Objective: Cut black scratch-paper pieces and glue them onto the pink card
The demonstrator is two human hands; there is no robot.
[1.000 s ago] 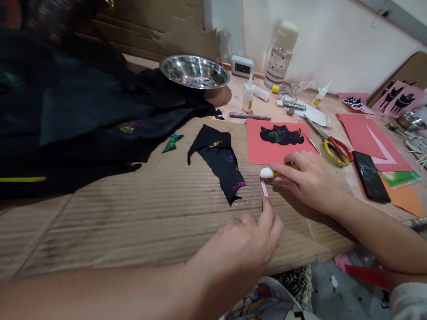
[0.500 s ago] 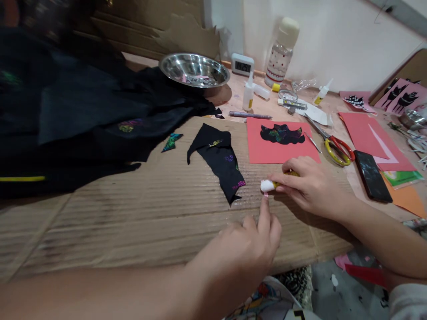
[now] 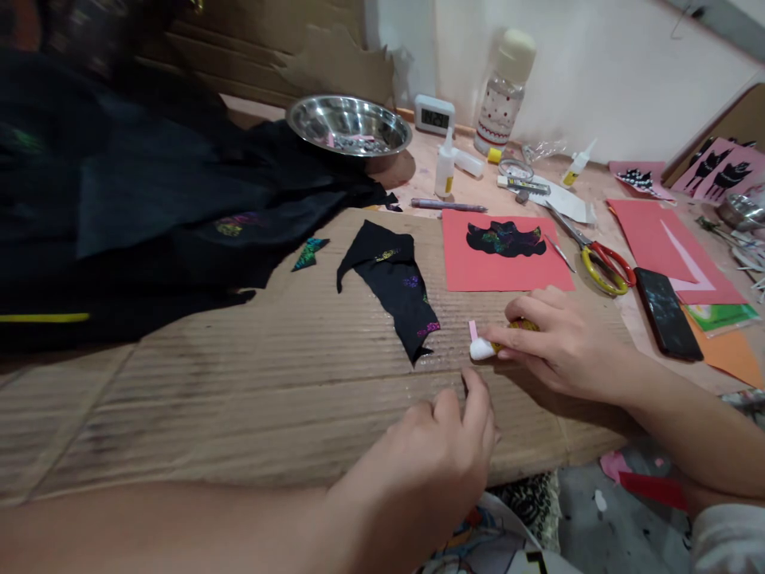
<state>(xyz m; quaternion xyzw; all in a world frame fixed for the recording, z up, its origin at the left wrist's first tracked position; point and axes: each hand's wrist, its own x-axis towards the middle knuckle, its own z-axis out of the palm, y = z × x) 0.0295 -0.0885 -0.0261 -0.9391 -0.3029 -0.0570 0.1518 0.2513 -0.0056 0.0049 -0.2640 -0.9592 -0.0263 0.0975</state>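
My right hand (image 3: 553, 339) grips a glue stick (image 3: 481, 349) with a yellow body, its white end down on the cardboard sheet (image 3: 197, 383). A narrow pink paper strip (image 3: 472, 329) lies there, partly under that white end. My left hand (image 3: 439, 434) rests just below, index finger extended and apart from the curled others, a little short of the glue stick; nothing shows in it. To the left lies a cut piece of black fabric (image 3: 391, 279) with coloured glitter patches. Beyond my right hand is a red card (image 3: 460, 275) bearing a wavy black fabric shape (image 3: 505, 241).
Black cloth (image 3: 149, 207) covers the left side. Behind stand a steel bowl (image 3: 350, 127), a digital clock (image 3: 434, 117), a glue bottle (image 3: 445, 171) and a water bottle (image 3: 504, 96). Scissors (image 3: 603, 267), a phone (image 3: 666, 315) and red paper (image 3: 645, 239) lie at right.
The glue stick's white end has moved down along the pink strip, uncovering the strip's upper part. My left index finger has drawn back from the strip and bent slightly.
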